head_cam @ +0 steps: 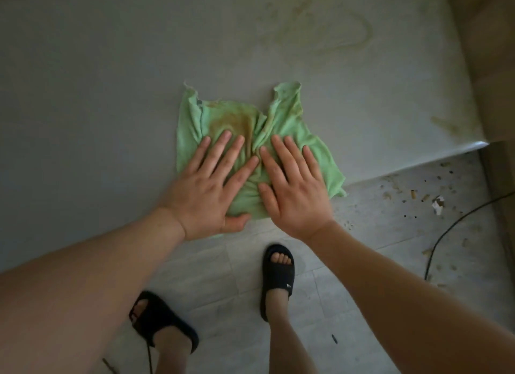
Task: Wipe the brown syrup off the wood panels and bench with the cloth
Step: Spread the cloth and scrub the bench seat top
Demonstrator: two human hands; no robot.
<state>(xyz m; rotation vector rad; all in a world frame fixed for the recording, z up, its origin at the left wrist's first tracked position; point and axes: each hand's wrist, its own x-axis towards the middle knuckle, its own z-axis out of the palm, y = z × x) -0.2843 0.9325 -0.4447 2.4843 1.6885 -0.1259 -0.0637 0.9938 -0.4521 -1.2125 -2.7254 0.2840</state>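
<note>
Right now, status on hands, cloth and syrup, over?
Both flat: left hand, right hand, pressing green cloth on bench. Cloth centre stained brown. Syrup streaks unwiped at bench's far right. No object between.

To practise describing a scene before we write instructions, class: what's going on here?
A person stands at a grey bench with both palms flat on a green cloth, left hand and right hand side by side, pressing it near the bench's front edge. The cloth carries a brown stain in its middle. The syrup is not yet all gone: a looping smear lies farther back on the right, and a short streak sits near the bench's right end.
</note>
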